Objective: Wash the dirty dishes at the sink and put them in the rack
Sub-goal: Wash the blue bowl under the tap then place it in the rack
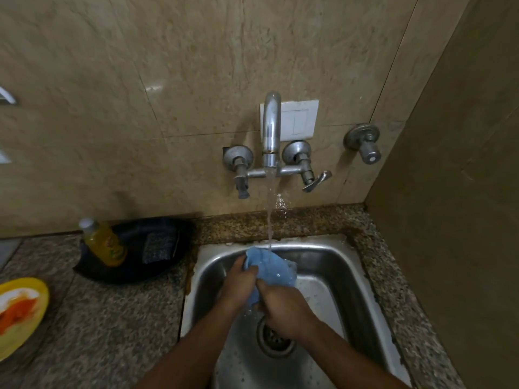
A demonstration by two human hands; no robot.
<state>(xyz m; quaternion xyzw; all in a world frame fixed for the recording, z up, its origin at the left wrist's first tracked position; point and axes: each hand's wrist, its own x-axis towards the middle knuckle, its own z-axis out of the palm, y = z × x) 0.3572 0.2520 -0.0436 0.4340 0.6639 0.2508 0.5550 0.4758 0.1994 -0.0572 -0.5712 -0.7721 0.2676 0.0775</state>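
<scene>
Over the steel sink (331, 265) both my hands hold a wet blue cloth (273, 266) under the running water. My left hand (238, 284) grips its left side, thumb curled over the fabric. My right hand (283, 310) squeezes the lower part in a fist. Water streams from the wall tap (271, 127) onto the cloth's top. A yellow plate (25, 293) smeared with orange and white food lies on the counter at the far left, cut off by the frame edge.
A black pan (134, 272) on the granite counter (118, 318) holds a yellow dish-soap bottle (105, 242) and a dark scrub pad (158, 247). The sink drain (276, 341) lies below my right hand. A wall closes in on the right.
</scene>
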